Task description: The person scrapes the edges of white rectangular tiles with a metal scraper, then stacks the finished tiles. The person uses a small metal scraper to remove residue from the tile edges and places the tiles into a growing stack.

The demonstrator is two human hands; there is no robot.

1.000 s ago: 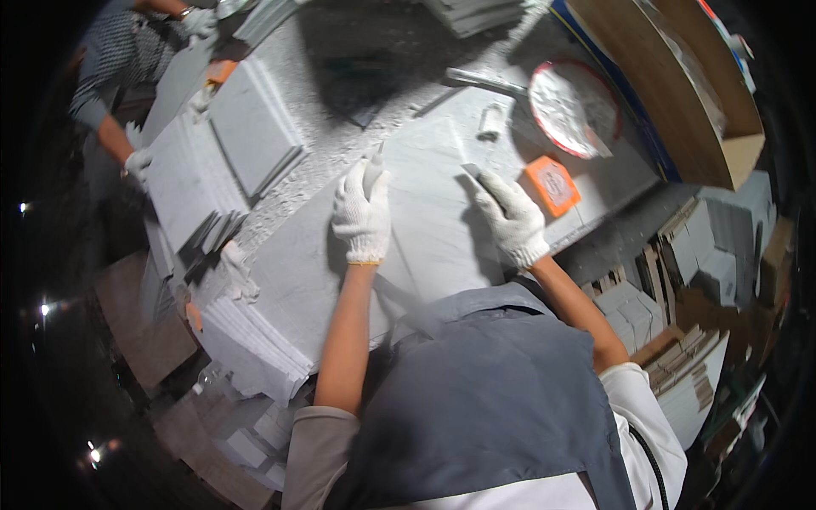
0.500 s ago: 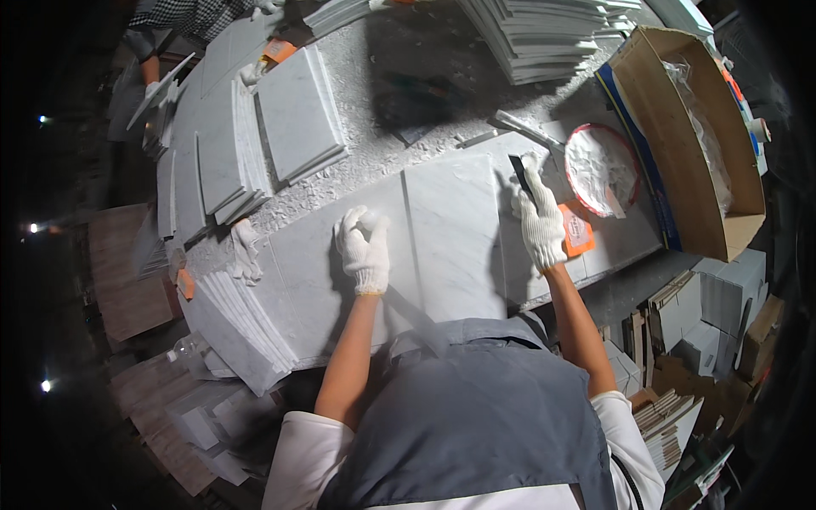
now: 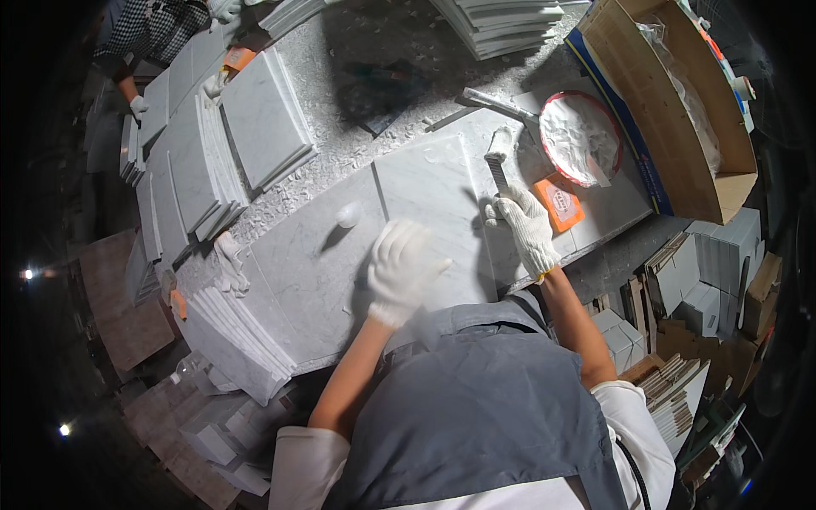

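Note:
My left hand [image 3: 398,270], in a white knitted glove, is smeared by motion, but its fingers look spread and empty. It hovers over the near left part of a pale marble tile [image 3: 429,183]. A small white rounded piece [image 3: 347,215] rests on the tile to the left, casting a shadow. My gloved right hand [image 3: 527,229] is closed around a dark narrow scraper [image 3: 497,172]. White paste [image 3: 502,143] shows at the scraper's far end. Beside this hand lies an orange square packet [image 3: 558,202]; behind it stands a red-rimmed bowl [image 3: 544,140] of white paste.
Stacked tiles [image 3: 263,123] stand at the far left, with more [image 3: 501,25] at the back. An open cardboard box [image 3: 671,93] edges the right side. White chips [image 3: 285,191] litter the table. Another person's gloved hand [image 3: 138,106] touches tiles at the far left.
My left hand has let go of the white rounded piece and moved right and nearer. My right hand has shifted slightly left, and the scraper now extends farther beyond its fingers. The view has shifted.

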